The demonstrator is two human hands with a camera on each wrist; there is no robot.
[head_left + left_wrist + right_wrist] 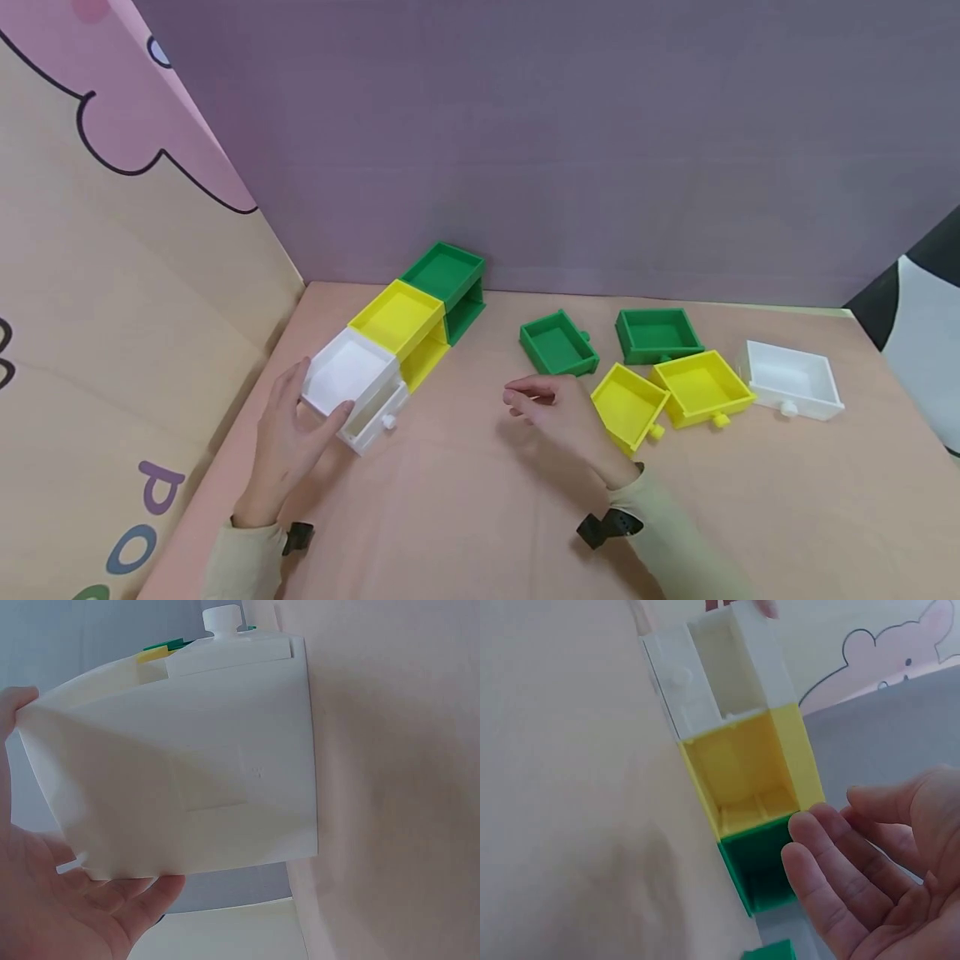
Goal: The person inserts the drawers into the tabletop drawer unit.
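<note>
left grip on white cabinet

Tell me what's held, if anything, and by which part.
Left hand holds the white box by its top front edge and back; right hand, nothing.

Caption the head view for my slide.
Left hand holds white box, lined up with yellow box and green box; right hand hovers near loose drawers.

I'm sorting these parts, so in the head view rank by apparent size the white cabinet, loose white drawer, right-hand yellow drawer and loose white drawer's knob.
1. White cabinet
2. Loose white drawer and right-hand yellow drawer: too alike to rank
3. Loose white drawer's knob
</note>
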